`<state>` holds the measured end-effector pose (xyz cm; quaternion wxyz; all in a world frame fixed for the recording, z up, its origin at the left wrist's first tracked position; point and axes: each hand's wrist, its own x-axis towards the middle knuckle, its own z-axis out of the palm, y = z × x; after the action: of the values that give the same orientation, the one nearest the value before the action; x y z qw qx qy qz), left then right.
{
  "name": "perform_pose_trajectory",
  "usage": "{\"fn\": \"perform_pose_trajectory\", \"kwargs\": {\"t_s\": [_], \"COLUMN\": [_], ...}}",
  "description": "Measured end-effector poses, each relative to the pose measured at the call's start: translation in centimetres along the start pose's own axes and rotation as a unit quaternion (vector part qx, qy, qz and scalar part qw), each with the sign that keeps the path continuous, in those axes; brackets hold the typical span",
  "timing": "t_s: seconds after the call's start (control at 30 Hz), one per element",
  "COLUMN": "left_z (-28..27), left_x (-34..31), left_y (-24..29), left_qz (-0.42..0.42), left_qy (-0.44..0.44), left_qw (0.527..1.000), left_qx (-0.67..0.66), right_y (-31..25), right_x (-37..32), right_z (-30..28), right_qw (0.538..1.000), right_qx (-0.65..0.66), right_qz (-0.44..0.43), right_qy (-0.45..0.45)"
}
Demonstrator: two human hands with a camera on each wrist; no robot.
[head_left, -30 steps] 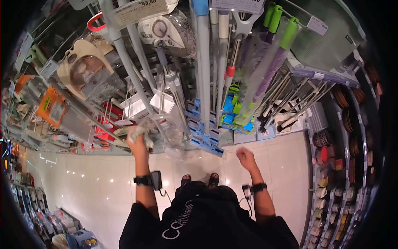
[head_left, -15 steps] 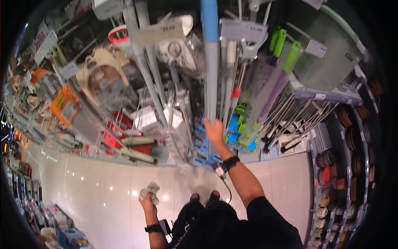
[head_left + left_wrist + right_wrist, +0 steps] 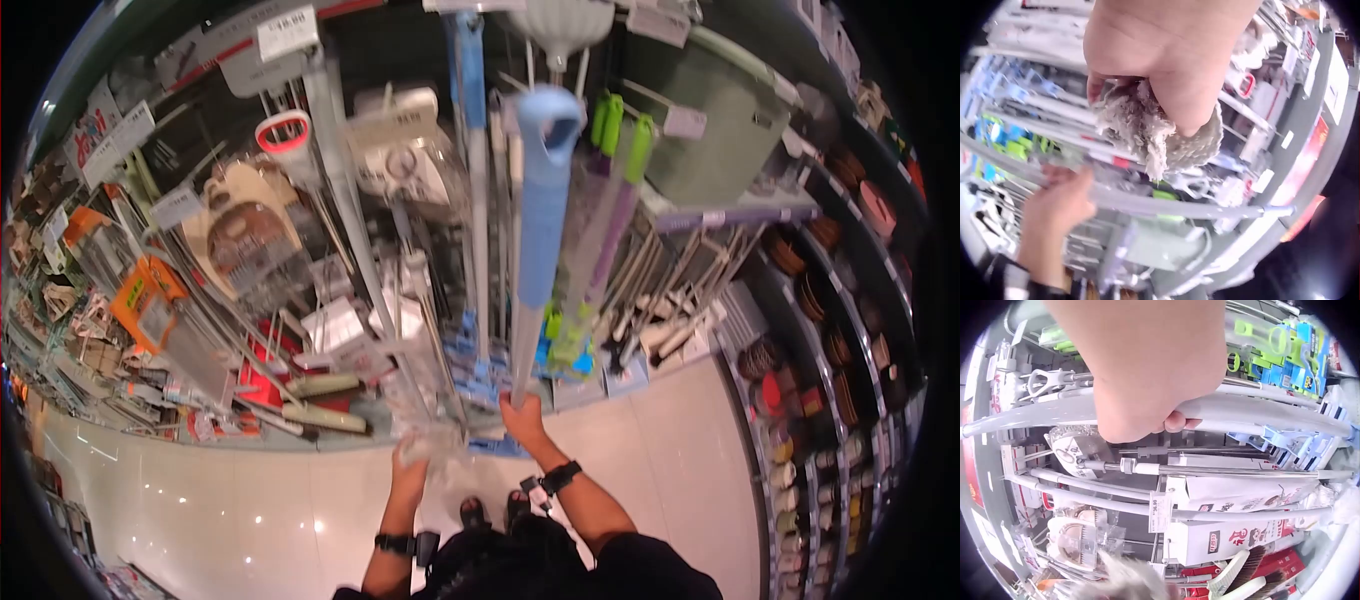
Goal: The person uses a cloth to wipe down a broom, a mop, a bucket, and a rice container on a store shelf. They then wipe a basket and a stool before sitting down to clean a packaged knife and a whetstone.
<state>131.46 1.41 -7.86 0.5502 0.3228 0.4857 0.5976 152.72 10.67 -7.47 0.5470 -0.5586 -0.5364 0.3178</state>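
My right hand (image 3: pixel 523 420) grips the grey pole of a mop (image 3: pixel 545 200), low on its shaft. The mop's blue top grip, with a hanging hole, leans up toward the head camera. In the right wrist view, the curled fingers of that hand (image 3: pixel 1147 375) wrap the pole (image 3: pixel 1260 414), whose right end meets blue plastic. My left hand (image 3: pixel 408 475) is lower and to the left, bunching a shaggy grey-white cloth (image 3: pixel 1138 125) with a bumpy, textured side. The cloth hangs below the thumb and fingers, apart from the pole.
More mops with blue heads (image 3: pixel 480 350) and a purple-and-green pole (image 3: pixel 605 240) stand in the rack. Brushes with pale green handles (image 3: pixel 325 413) lie low at left. A grey-green bin (image 3: pixel 715 120) sits on the right shelf; crockery shelves (image 3: pixel 790 470) line the right side.
The right hand rose from beside the body to the mop pole, then drew the mop out toward the body. The left hand left the rack, dropped low with the cloth, then came back up toward the middle.
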Motion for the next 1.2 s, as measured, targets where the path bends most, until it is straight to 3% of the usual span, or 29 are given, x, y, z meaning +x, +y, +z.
{"fn": "perform_pose_trajectory", "kwargs": {"t_s": [0.07,0.1,0.17,0.2,0.23,0.27,0.3,0.33,0.37,0.43,0.47,0.5,0.53,0.57,0.6,0.63,0.7,0.73,0.8,0.83,0.9,0.93,1.07,1.17,1.2], "left_z": [5.3,8.2,12.8,14.2,15.5,16.5,17.3,17.9,18.5,19.6,19.9,20.0,19.4,20.5,18.1,17.5,15.1,14.8,14.1,12.9,10.2,9.0,1.4,0.3,0.8], "left_x": [0.5,0.3,-0.8,-1.2,-1.5,-2.1,-2.8,-3.7,-4.6,-6.9,-8.0,-8.8,-9.6,-11.8,-10.5,-11.1,-10.9,-11.0,-11.0,-10.3,-8.5,-8.1,-6.5,-5.8,-5.7], "left_y": [4.3,7.6,10.6,10.8,11.0,11.1,11.2,11.3,11.3,11.7,12.3,12.8,13.0,15.6,14.4,15.7,16.9,17.5,18.4,18.1,17.3,17.5,18.1,16.4,15.7], "left_qz": [0.123,0.093,0.140,0.145,0.154,0.163,0.167,0.153,0.137,0.149,0.164,0.178,0.213,0.171,0.231,0.161,0.133,0.144,0.130,0.131,0.104,0.129,0.150,0.134,0.130], "left_qy": [-0.066,-0.110,-0.137,-0.130,-0.171,-0.212,-0.203,-0.184,-0.165,-0.137,-0.133,-0.129,-0.113,-0.048,-0.136,-0.085,-0.100,-0.106,-0.091,-0.091,0.024,0.038,0.092,0.114,0.157], "left_qw": [0.989,0.990,0.978,0.978,0.969,0.957,0.959,0.956,0.950,0.955,0.946,0.937,0.944,0.942,0.916,0.926,0.930,0.927,0.940,0.941,0.939,0.939,0.929,0.923,0.919], "left_qx": [0.045,0.004,-0.073,-0.072,-0.092,-0.111,-0.109,-0.169,-0.226,-0.217,-0.245,-0.273,-0.225,-0.284,-0.297,-0.332,-0.327,-0.330,-0.300,-0.299,-0.327,-0.316,-0.325,-0.342,-0.337], "right_y": [-1.9,-2.7,-3.5,-2.2,-2.3,-2.9,-3.4,-4.0,-5.5,-7.3,-6.1,-4.3,-2.0,0.2,2.1,3.7,5.3,6.1,6.8,7.1,5.2,5.6,6.3,4.7,4.4], "right_x": [-1.8,-2.3,-3.5,-4.0,-4.5,-5.1,-5.7,-6.5,-7.2,-7.9,-8.4,-8.7,-9.4,-10.6,-11.9,-13.1,-14.1,-14.3,-14.4,-14.2,-13.0,-12.7,-11.5,-10.5,-10.3], "right_z": [-1.7,-2.4,-4.0,-4.2,-4.8,-5.5,-6.3,-7.6,-9.2,-12.7,-14.3,-16.0,-17.5,-19.3,-21.1,-22.7,-25.6,-26.4,-27.4,-27.8,-28.9,-29.5,-32.6,-33.0,-33.0], "right_qw": [0.999,0.998,0.989,0.983,0.981,0.980,0.970,0.979,0.978,0.962,0.948,0.949,0.943,0.936,0.926,0.911,0.910,0.908,0.914,0.914,0.899,0.892,0.871,0.838,0.828], "right_qx": [-0.025,-0.024,-0.059,0.003,0.007,-0.057,-0.119,-0.093,-0.087,-0.094,-0.156,-0.152,-0.139,-0.127,-0.162,-0.194,-0.224,-0.222,-0.312,-0.311,-0.368,-0.390,-0.427,-0.482,-0.497], "right_qz": [0.020,0.026,-0.069,-0.069,-0.074,-0.133,-0.190,-0.117,-0.116,-0.061,-0.117,-0.119,-0.144,-0.166,-0.112,-0.058,0.063,0.057,0.000,-0.001,0.001,-0.009,0.002,0.004,-0.009], "right_qy": [-0.043,-0.044,-0.120,-0.169,-0.178,-0.138,-0.097,-0.139,-0.147,-0.251,-0.250,-0.251,-0.267,-0.283,-0.323,-0.360,-0.343,-0.351,-0.259,-0.260,-0.238,-0.229,-0.244,-0.255,-0.260]}}
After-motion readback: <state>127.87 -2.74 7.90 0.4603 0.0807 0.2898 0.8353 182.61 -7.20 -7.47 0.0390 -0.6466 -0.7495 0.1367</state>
